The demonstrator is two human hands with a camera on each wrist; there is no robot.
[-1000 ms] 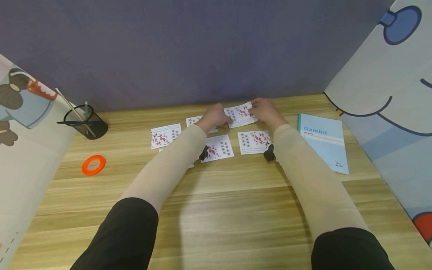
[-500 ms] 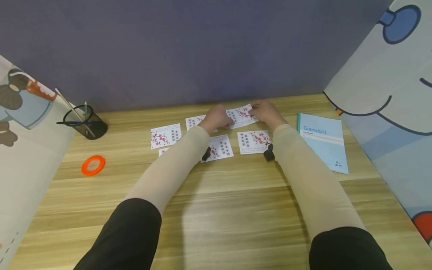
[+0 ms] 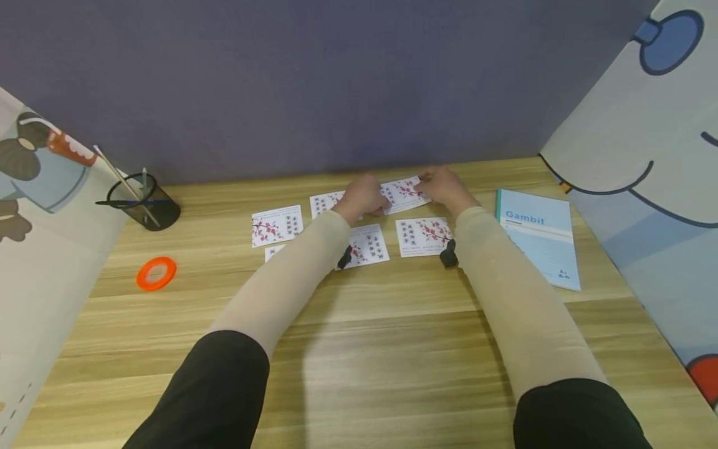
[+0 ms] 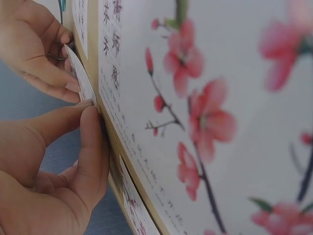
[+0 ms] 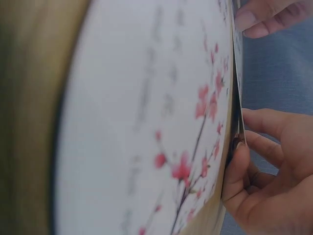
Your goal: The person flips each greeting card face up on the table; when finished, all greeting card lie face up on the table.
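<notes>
Several white cards printed with pink blossom branches and dark characters lie on the wooden table (image 3: 392, 349). Both hands hold one blossom card (image 3: 405, 192) at the back of the spread. My left hand (image 3: 377, 201) pinches its left edge and my right hand (image 3: 427, 184) pinches its right edge. In the left wrist view the left hand (image 4: 88, 110) grips the thin card edge (image 4: 82, 81), with the right hand (image 4: 34, 44) beyond. In the right wrist view the right hand (image 5: 239, 147) grips the card edge (image 5: 239, 88), with the left hand's fingertips (image 5: 266, 17) above.
Other cards lie at the left (image 3: 277, 225), back (image 3: 324, 202), middle (image 3: 370, 245) and right (image 3: 423, 236). A blue "Gambit" notebook (image 3: 538, 237) lies to the right. A black pen holder (image 3: 143, 202) and an orange tape ring (image 3: 156, 274) stand at the left. Patterned screens flank the table.
The held card has sunk a little lower toward the table and shifted slightly right. Both hands keep their pinch on it.
</notes>
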